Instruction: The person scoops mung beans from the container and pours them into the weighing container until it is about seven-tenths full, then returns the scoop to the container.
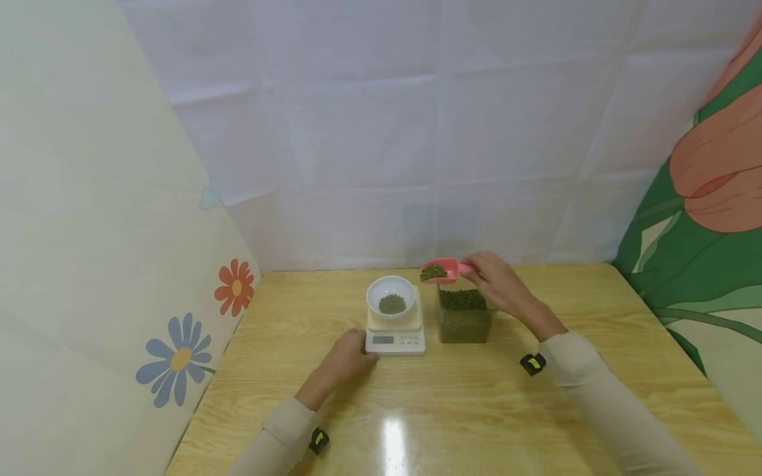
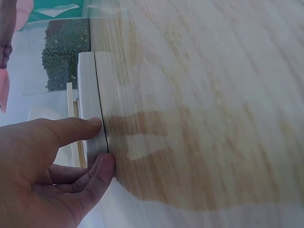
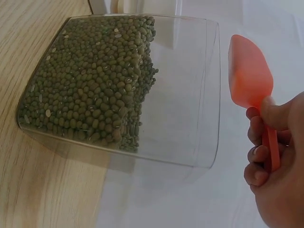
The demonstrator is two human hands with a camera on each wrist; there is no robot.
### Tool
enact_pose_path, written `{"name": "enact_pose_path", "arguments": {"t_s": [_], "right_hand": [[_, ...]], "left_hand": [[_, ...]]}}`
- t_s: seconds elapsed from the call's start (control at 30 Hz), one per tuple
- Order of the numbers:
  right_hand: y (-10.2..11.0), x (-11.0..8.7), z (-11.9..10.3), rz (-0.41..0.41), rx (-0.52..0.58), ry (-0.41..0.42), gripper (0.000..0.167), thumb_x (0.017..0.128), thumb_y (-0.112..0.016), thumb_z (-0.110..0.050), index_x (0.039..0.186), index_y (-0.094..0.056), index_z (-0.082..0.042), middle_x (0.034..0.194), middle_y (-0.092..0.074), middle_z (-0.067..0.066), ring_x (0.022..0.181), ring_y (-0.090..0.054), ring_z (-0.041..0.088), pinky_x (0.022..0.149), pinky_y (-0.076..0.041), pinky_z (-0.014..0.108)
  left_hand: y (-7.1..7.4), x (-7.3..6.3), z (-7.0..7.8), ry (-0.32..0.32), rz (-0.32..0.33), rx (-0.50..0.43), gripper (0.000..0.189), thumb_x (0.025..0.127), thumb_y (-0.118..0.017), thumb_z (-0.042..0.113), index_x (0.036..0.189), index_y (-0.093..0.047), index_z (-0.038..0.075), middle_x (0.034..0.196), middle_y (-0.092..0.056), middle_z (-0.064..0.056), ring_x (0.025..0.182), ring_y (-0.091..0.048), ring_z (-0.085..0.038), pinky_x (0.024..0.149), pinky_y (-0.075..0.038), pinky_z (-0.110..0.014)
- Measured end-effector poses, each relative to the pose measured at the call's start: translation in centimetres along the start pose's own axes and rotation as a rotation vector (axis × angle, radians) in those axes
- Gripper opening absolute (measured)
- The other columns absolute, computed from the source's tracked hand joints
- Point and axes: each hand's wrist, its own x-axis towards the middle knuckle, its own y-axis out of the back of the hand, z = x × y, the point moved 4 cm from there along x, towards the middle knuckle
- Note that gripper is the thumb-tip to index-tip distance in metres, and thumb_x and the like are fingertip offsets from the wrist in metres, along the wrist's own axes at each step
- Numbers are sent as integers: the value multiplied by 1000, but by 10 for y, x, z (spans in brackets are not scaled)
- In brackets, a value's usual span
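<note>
My right hand (image 1: 497, 281) grips the handle of a pink scoop (image 1: 449, 270), fingers wrapped round it in the right wrist view. Green mung beans (image 1: 434, 272) lie in the scoop, which is raised above the left rim of a clear bin (image 1: 465, 327). That bin is partly filled with mung beans (image 3: 90, 80). To its left stands a white kitchen scale (image 1: 395, 342) bearing a white bowl (image 1: 373, 295) with some beans in the bottom. With thumb and fingers, my left hand (image 1: 345, 357) holds the scale's front left corner.
The wooden table (image 1: 476, 410) carries the scale and bin near its far edge. A white sheet (image 1: 357, 145) hangs behind. Flower-printed panels flank the table, one on the left (image 1: 89, 231) and one on the right (image 1: 714, 172). Each wrist wears a small black device.
</note>
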Motion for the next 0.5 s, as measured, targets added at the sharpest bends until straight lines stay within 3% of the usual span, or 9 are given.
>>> {"name": "enact_pose_path", "arguments": {"t_s": [0.5], "right_hand": [[-9, 11, -14, -4, 0, 45, 21, 108, -62, -16, 117, -71, 1, 111, -71, 18, 106, -63, 35, 91, -52, 53]], "left_hand": [[-1, 1, -1, 6, -13, -16, 26, 91, -82, 14, 110, -74, -1, 97, -71, -11, 85, -59, -17, 80, -60, -39]]}}
